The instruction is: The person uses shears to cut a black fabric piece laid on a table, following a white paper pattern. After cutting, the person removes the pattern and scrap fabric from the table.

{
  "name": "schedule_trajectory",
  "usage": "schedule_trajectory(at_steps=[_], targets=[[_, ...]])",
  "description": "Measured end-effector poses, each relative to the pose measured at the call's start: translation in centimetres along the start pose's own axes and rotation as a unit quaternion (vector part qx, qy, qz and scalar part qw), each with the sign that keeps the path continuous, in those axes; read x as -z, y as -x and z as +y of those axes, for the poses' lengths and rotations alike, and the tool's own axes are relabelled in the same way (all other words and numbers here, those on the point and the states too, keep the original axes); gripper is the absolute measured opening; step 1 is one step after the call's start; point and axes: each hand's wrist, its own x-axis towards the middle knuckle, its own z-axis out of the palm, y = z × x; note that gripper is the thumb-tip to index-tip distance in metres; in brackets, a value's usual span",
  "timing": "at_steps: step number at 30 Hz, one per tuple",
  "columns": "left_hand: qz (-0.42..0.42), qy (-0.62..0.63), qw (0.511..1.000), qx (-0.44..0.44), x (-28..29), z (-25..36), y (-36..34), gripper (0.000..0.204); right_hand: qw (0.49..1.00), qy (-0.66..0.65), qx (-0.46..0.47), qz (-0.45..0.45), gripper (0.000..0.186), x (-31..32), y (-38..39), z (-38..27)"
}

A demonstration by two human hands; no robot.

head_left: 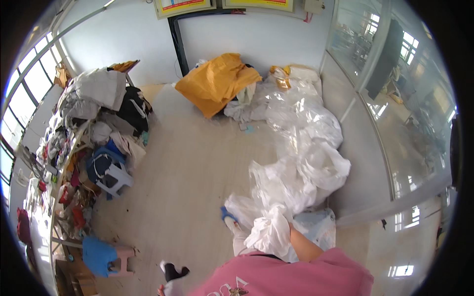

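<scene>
My right hand [291,228] reaches into a bunched, crumpled white plastic bag [269,232] in front of my body. The bag is gathered up against the hand and hides most of its fingers. It hangs at the near end of a long heap of clear and white plastic bags [301,128]. Only a small part of my left hand [161,290] shows at the lower edge, low on my left side; its grip is hidden. Close by it is a black-and-white thing [174,272], whose kind I cannot make out.
A large orange-yellow sack [217,81] lies by the far wall. On the left, a table is piled with clothes and bags [94,93]. A grey-blue stool [116,178] and a pink stool with a blue cover [101,256] stand beside it. A glazed partition [365,143] runs along the right.
</scene>
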Motion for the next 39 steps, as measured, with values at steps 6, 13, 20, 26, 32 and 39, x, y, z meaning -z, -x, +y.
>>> schedule_trajectory(at_steps=[6,13,20,26,32,39], targets=[[-0.032,-0.021,0.997,0.068,-11.3,1.4,-5.3,0.041,0.999,0.005,0.035,-0.028,0.054,-13.2,-6.6,-8.8],[-0.044,-0.069,0.993,0.09,-15.4,4.6,-9.0,0.041,0.99,-0.004,0.125,-0.065,0.053,-27.2,-6.0,-20.6],[-0.074,-0.103,0.99,0.066,-17.7,7.8,-16.6,0.041,0.989,0.124,0.062,0.043,0.057,-27.5,-10.5,-18.0],[-0.133,-0.116,0.984,0.021,-22.5,11.1,-26.7,0.042,0.987,0.093,-0.066,0.111,0.053,-21.2,-15.6,-9.1],[-0.221,-0.133,0.965,-0.041,-31.9,14.4,-37.4,0.042,0.988,-0.037,0.092,0.114,0.072,-27.4,-19.0,-17.5],[-0.272,-0.158,0.948,-0.054,-41.4,22.2,-42.6,0.041,0.839,0.012,0.541,0.056,0.097,-46.6,-10.4,-55.3]])
